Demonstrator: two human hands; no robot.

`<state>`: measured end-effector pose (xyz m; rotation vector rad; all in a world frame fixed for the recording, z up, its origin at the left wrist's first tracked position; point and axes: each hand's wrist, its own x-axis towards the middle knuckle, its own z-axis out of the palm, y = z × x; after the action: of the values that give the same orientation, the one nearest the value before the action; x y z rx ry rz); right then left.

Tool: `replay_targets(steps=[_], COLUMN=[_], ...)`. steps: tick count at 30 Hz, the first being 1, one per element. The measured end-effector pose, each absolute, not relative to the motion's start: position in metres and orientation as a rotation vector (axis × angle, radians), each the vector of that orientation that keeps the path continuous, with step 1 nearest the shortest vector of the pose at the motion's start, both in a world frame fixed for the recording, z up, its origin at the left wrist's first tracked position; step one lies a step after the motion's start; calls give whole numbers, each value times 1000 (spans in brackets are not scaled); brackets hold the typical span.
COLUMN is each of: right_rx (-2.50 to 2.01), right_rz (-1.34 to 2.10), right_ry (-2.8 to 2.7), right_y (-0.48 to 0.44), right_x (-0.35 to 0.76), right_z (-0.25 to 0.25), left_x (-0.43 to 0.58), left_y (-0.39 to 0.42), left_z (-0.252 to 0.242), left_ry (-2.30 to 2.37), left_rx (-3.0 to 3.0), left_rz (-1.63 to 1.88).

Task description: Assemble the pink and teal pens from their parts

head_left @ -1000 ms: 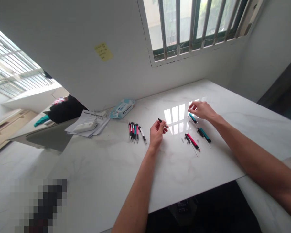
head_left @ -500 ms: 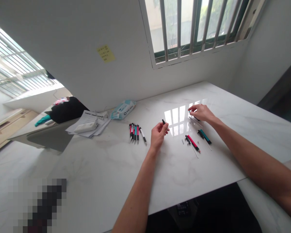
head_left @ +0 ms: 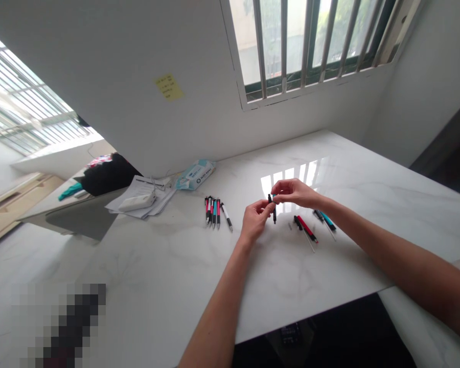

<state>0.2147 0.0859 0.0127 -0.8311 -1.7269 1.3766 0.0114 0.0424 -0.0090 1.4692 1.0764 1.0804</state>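
Observation:
My left hand (head_left: 256, 221) is closed in a pinch on a black pen top (head_left: 269, 198). My right hand (head_left: 296, 193) meets it from the right, fingertips pinched on a slim pen barrel whose dark lower end (head_left: 275, 217) points down; a bit of teal shows near the fingertips. The two parts are close together, and fingers hide whether they join. On the table below the right hand lie a red pen barrel (head_left: 307, 228), a black pen part (head_left: 297, 223) and a thin white refill (head_left: 308, 242). Farther right is a teal pen barrel (head_left: 329, 221).
Several pens (head_left: 213, 212) lie in a row left of my hands, with a white pen (head_left: 226, 216) beside them. Behind are a wipes packet (head_left: 196, 175), papers (head_left: 153, 208) and a white power strip (head_left: 137, 202). The marble-patterned table (head_left: 199, 286) meets a wall with a barred window.
My right hand has lifted a pen barrel from the table's far right and moved left to my left hand. The left hand has shifted slightly right, still pinching the black pen top.

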Motion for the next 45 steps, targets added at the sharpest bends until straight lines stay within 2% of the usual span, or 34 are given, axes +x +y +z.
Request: replay_targets(steps=[4, 9, 15, 28, 35, 41, 45], right_rx=[-906, -1256, -1555, -1596, -1417, -1109, -964], right_rz=[1261, 699, 707, 573, 721, 1125, 1275], right_ry=[-1869, -2107, -2215, -2298, -2185, -1913, -1730], right_y=[91, 106, 117, 120, 116, 107, 100], right_x=[225, 261, 287, 282, 270, 254, 245], right_z=[12, 12, 8, -5, -1, 10, 14], left_x=[10, 10, 12, 13, 14, 13, 14], left_y=[45, 47, 44, 42, 41, 41, 40], left_z=[-13, -16, -14, -11, -10, -13, -15], left_ry=[1088, 1095, 1096, 1093, 1104, 1121, 1136], left_rx=[1502, 1480, 1477, 1465, 1483, 1527, 1566], left_rz=[1072, 1109, 1118, 1123, 1109, 1087, 1069])
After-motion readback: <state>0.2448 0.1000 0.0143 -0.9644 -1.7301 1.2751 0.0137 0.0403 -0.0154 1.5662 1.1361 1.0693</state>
